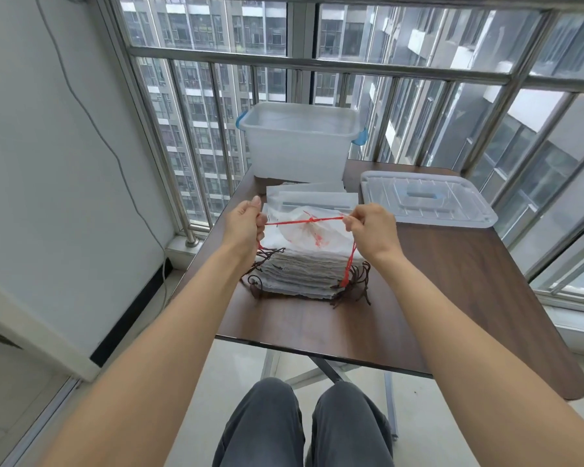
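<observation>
A stack of white cloth pouches (300,271) with dark brown drawstrings lies on the brown table (452,281). Above the stack hangs a sheer white pouch (312,235) with red marks, strung on a red cord (312,220). My left hand (245,224) pinches the cord's left end, and my right hand (371,227) pinches its right end. The cord is stretched taut between them, with a knot in the middle. Loose red ends hang down beside each hand.
A clear plastic bin (299,139) with blue handles stands at the table's far edge. Its lid (425,200) lies flat at the back right. Flat clear bags (314,197) lie behind the stack. A metal railing and windows run behind the table.
</observation>
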Demonstrator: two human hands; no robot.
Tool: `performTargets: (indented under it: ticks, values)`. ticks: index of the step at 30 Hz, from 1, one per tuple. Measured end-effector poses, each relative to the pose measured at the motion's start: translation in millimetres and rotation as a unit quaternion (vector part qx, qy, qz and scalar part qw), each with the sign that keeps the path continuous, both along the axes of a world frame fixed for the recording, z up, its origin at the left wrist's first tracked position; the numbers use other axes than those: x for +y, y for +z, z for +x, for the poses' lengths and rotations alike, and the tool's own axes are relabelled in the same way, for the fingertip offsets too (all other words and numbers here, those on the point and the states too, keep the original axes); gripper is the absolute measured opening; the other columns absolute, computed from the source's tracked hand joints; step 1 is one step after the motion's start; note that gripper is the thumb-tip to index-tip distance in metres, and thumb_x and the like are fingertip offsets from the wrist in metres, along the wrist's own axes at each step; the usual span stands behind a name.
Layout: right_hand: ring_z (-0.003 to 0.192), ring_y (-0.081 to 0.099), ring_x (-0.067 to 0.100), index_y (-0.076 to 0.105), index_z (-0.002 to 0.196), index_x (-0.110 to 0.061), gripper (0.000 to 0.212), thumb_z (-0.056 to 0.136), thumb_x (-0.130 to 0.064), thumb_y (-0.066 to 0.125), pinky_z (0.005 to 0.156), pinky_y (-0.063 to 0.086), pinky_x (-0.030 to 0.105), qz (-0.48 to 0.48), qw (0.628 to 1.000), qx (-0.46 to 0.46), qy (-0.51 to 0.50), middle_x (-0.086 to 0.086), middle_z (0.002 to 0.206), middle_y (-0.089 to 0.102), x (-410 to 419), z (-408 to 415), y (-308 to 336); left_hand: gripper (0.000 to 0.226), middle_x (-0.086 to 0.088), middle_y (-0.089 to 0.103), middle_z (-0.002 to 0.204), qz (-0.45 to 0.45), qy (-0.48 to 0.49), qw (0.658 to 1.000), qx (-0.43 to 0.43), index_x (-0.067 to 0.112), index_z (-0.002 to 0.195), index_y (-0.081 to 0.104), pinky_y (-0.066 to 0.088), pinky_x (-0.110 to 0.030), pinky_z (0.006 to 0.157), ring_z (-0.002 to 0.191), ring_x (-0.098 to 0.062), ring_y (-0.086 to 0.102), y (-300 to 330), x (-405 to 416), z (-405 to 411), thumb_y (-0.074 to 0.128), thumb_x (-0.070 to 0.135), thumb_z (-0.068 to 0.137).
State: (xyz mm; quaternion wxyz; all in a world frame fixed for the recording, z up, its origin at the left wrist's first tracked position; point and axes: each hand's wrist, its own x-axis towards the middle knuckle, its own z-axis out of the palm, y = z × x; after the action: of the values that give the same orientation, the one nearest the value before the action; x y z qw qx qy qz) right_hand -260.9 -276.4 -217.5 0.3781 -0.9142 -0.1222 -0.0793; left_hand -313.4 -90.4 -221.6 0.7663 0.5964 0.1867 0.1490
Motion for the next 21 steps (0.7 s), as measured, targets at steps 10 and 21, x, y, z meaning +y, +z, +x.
performTargets:
  ticks: [10,21]
  values:
    - [0.06,0.056,0.007,0.061,0.077,-0.006,0.013,0.089,-0.011,0.056,0.046,0.037,0.016,0.423,0.881,0.203,0.056,0.006,0.08,0.064,4.8,-13.8,11.5,0.013,0.008,0.044,0.061,0.45,-0.133,0.88,0.078,0.009,0.092,0.068,0.032,-0.011,0.047,0.056,-0.003,0.038,8.4,-7.8,-9.0,0.067,0.02,0.086]
    - [0.042,0.053,0.004,0.056,0.076,-0.009,0.016,0.091,-0.013,0.056,0.044,0.043,0.014,0.515,0.815,0.246,0.099,0.001,0.057,0.062,21.2,-25.8,8.2,0.029,0.002,0.058,0.074,0.246,-0.1,0.963,0.04,0.006,0.081,0.069,0.038,-0.023,0.066,0.066,-0.006,0.049,21.1,-21.6,-11.5,0.061,0.032,0.089]
